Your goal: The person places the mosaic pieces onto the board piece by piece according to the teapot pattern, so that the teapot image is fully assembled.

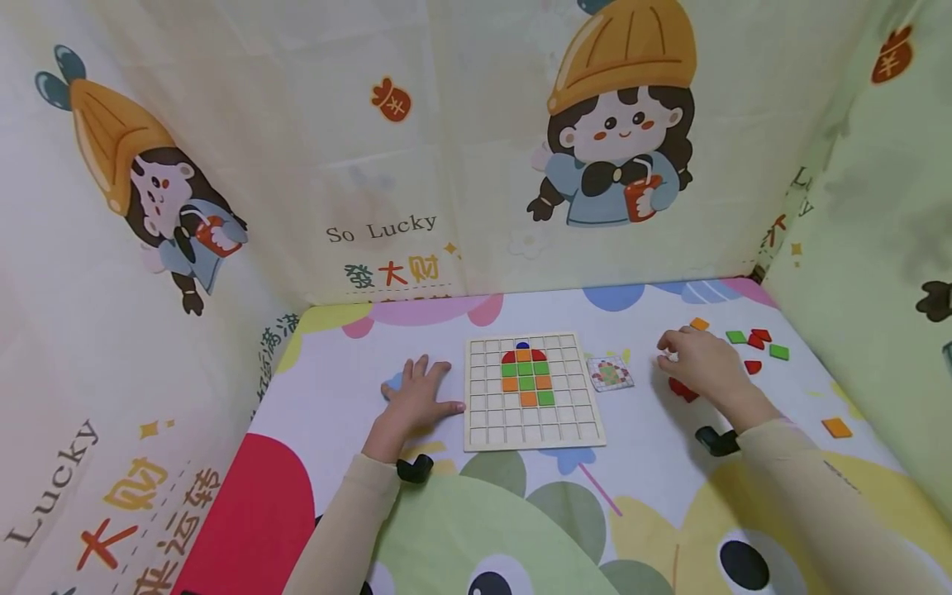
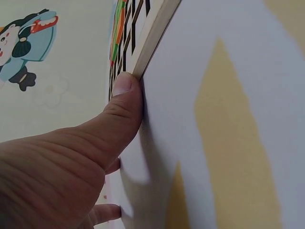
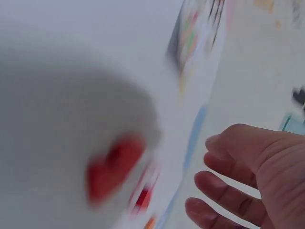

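Note:
A wooden grid board lies flat on the table. Orange, green, red and blue tiles form a figure on it, among them a green tile near its middle. My left hand rests at the board's left side with fingers spread; its thumb touches the board's edge. Above the table on the right is my right hand, its fingers loosely bent, with nothing visible between them. Red pieces lie below it, blurred in the right wrist view.
A small picture card lies by the board's right edge. Loose tiles are scattered at the right, including a green tile, a red piece and an orange tile. Printed cloth walls surround the table's back and sides.

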A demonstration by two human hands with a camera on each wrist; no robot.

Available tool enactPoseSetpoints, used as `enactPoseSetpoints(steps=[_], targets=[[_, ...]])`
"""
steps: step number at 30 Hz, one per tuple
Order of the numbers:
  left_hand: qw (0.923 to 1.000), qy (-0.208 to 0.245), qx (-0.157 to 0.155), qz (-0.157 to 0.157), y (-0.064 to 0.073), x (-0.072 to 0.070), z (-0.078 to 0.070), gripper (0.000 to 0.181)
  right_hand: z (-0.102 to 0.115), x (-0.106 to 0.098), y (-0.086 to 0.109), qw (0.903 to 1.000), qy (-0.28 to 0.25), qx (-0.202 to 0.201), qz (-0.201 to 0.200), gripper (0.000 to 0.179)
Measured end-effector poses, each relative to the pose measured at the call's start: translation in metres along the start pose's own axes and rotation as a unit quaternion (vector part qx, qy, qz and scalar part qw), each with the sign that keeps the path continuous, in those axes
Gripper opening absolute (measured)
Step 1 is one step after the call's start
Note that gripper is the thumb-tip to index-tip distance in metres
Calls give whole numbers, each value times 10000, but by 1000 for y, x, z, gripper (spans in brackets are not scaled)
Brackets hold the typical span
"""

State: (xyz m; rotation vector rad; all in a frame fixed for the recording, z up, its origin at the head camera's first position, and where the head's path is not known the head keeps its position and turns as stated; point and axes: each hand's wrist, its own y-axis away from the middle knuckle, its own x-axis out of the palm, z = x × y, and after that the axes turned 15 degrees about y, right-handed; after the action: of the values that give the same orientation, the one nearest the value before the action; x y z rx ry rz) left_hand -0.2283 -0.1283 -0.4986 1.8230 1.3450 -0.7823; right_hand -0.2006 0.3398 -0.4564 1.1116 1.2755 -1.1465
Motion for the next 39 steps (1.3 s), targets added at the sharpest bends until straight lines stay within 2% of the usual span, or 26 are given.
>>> enactPoseSetpoints(steps=[4, 10, 15, 19, 22, 23, 30, 39], targets=[[10000, 36, -16, 26, 1, -1, 0, 88, -42, -1, 5, 9992, 18, 353, 188, 36], [10000, 12, -44, 44, -1, -3, 0, 89, -97, 7, 9, 9955, -146, 917, 170, 43], [10000, 1, -5, 72, -2, -3, -2, 89, -134, 24, 16, 9848, -478, 1656, 214, 54], [10000, -55, 44, 69, -1, -2, -4, 89, -156, 35, 25, 9693, -953, 2254, 241, 55], [10000, -63, 43, 43, 0, -2, -5, 89, -167, 40, 31, 9591, -1298, 2500, 275, 54], [10000, -53, 33, 41, 0, -2, -5, 89, -169, 41, 32, 9586, -1366, 2483, 283, 54], [10000, -45, -11, 43, 2, -4, -5, 89, -173, 34, 34, 9681, -1305, 2060, 567, 63], [10000, -69, 26, 1, 1, -3, -2, 88, -171, 31, 32, 9604, -1493, 2205, 823, 62]])
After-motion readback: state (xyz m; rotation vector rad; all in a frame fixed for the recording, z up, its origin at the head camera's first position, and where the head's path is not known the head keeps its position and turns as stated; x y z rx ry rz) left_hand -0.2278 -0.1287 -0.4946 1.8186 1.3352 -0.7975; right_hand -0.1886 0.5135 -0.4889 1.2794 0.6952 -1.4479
